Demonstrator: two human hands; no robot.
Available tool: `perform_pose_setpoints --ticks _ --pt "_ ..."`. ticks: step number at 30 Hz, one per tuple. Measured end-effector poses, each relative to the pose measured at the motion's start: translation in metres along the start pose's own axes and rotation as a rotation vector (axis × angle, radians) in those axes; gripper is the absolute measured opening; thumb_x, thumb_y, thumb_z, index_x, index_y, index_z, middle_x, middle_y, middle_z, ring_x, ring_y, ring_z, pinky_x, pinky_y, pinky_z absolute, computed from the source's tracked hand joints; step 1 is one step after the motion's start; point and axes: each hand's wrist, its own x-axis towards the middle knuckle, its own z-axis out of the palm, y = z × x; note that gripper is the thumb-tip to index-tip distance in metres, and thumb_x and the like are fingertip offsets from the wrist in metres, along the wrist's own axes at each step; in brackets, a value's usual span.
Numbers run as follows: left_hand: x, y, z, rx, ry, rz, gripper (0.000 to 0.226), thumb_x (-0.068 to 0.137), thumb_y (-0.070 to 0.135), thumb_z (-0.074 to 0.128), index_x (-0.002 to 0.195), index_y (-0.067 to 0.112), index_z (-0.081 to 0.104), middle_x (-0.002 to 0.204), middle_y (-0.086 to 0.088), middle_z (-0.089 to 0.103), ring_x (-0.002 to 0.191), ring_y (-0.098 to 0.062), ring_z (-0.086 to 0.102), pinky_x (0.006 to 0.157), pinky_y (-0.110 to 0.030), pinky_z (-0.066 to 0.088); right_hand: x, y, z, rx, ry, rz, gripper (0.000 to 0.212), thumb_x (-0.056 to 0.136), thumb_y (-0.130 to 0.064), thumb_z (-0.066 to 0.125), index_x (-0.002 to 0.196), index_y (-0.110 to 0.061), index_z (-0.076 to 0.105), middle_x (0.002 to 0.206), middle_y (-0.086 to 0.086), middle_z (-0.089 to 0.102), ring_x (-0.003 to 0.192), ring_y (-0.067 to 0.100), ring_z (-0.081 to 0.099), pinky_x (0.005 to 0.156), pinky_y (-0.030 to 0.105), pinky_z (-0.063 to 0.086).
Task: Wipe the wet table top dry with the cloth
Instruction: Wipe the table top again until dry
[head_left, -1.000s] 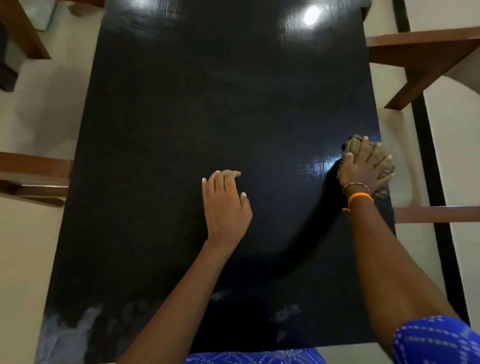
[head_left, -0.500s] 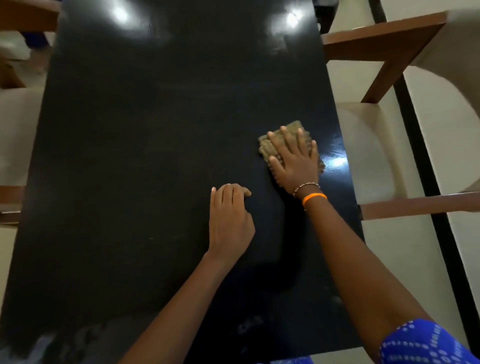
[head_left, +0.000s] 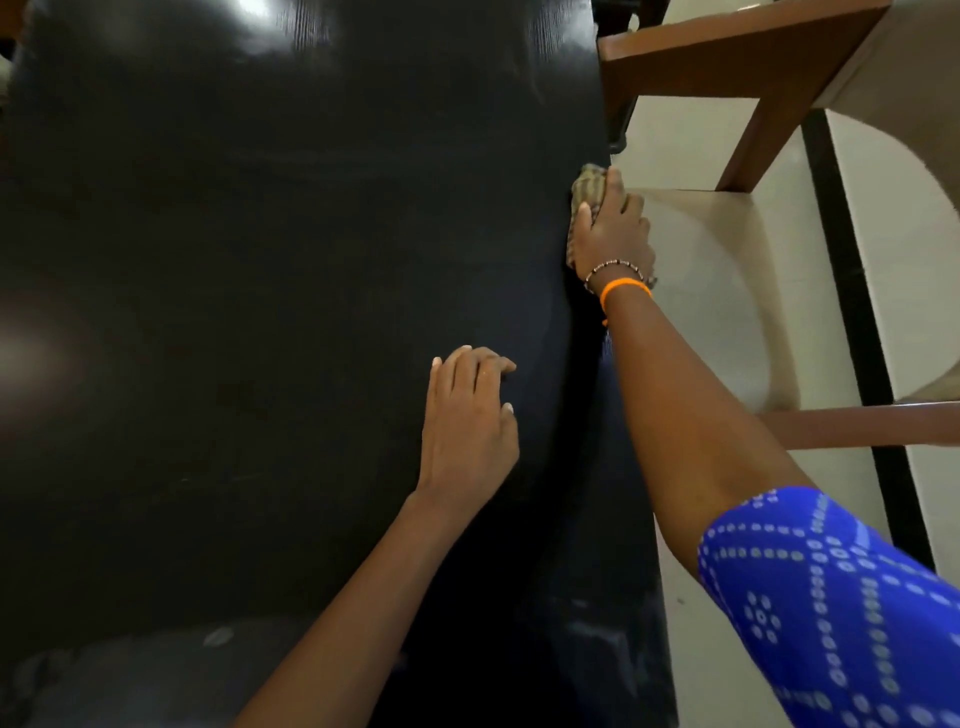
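Note:
The black glossy table top (head_left: 260, 260) fills the left and middle of the head view. A brownish-green cloth (head_left: 587, 184) lies bunched at the table's right edge. My right hand (head_left: 615, 239) presses down on it and covers most of it, with the fingers reaching past the edge. My left hand (head_left: 467, 426) rests on the table near the middle, fingers loosely bent and holding nothing. Dull wet smears (head_left: 597, 639) show near the front edge, and more of these smears (head_left: 156, 665) at the front left.
A chair with a beige seat (head_left: 727, 291) and brown wooden frame (head_left: 727, 57) stands close against the table's right side. Pale floor tiles with a black stripe (head_left: 852, 312) run behind it.
My right hand slid the cloth from further in on the table out to the right edge. My left hand stayed resting where it was.

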Motion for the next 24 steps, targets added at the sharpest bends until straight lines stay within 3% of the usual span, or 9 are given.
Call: perform_pose_setpoints --ticks 9,17,24 --pt "-0.033 0.003 0.003 0.011 0.009 -0.051 0.041 0.081 0.013 0.059 0.12 0.016 0.048 0.125 -0.001 0.048 0.129 -0.02 0.038 0.115 -0.043 0.023 -0.046 0.013 0.0 -0.018 0.038 0.081 0.06 0.098 -0.039 0.035 0.151 -0.016 0.019 0.137 0.017 0.045 0.123 0.037 0.048 0.104 0.047 0.034" --pt "-0.069 0.017 0.01 0.016 -0.034 0.069 0.043 0.081 0.013 0.059 0.122 0.016 0.048 0.126 -0.004 0.051 0.13 -0.022 0.039 0.115 -0.041 0.025 -0.147 0.05 0.006 -0.095 0.078 0.118 0.06 0.098 -0.038 0.036 0.15 -0.014 0.021 0.133 0.017 0.048 0.119 0.036 0.049 0.108 0.047 0.031" --pt "-0.098 0.009 0.011 0.02 -0.05 0.104 0.044 0.081 0.013 0.06 0.123 0.015 0.048 0.127 -0.005 0.053 0.13 -0.023 0.039 0.114 -0.041 0.025 -0.18 0.064 0.01 -0.155 0.072 0.082 0.061 0.098 -0.037 0.038 0.151 -0.012 0.02 0.134 0.019 0.047 0.122 0.036 0.046 0.112 0.045 0.023"
